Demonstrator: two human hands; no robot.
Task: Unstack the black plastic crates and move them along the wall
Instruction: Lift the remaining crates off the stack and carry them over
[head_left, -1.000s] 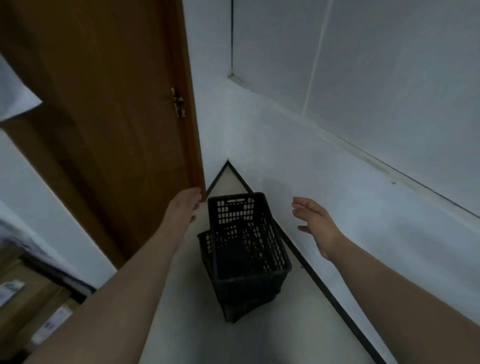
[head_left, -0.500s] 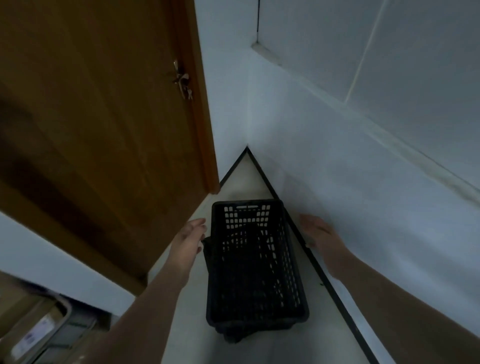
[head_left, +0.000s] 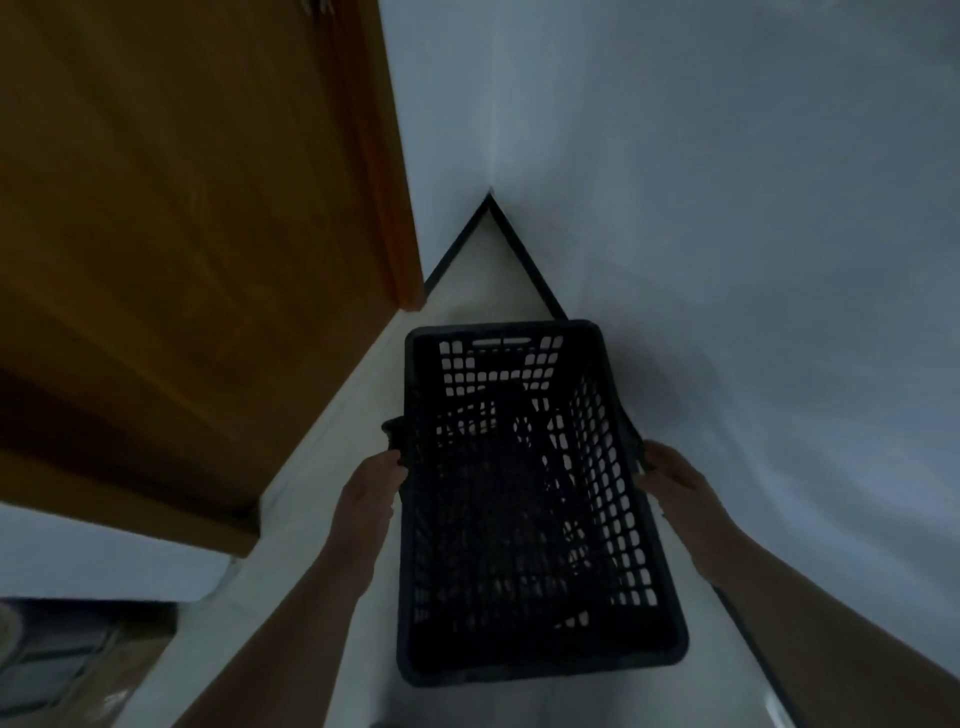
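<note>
A: Count, biggest first?
B: 2 white walls (head_left: 727, 208) meeting in a corner, 1 brown wooden door (head_left: 182, 234) on the left, pale floor (head_left: 311, 519) w/ a black skirting line. Then crates – top crate (head_left: 535, 499) sits in the corner, long side just beside the right wall, nested in a lower crate (head_left: 393, 435) that only pokes out at the left edge. So 2 at least; can't tell if more.
A: Hands?
B: 2, bare. Left hand (head_left: 370, 493) on the top crate's left side, fingers curled at the rim. Right hand (head_left: 675, 480) on the right rim – fingertips hidden behind it, so grip can't be confirmed there.
A: Anything unclear?
B: Dim, blurry. Clutter (head_left: 57, 670) bottom left is cut off, can't ID it
</note>
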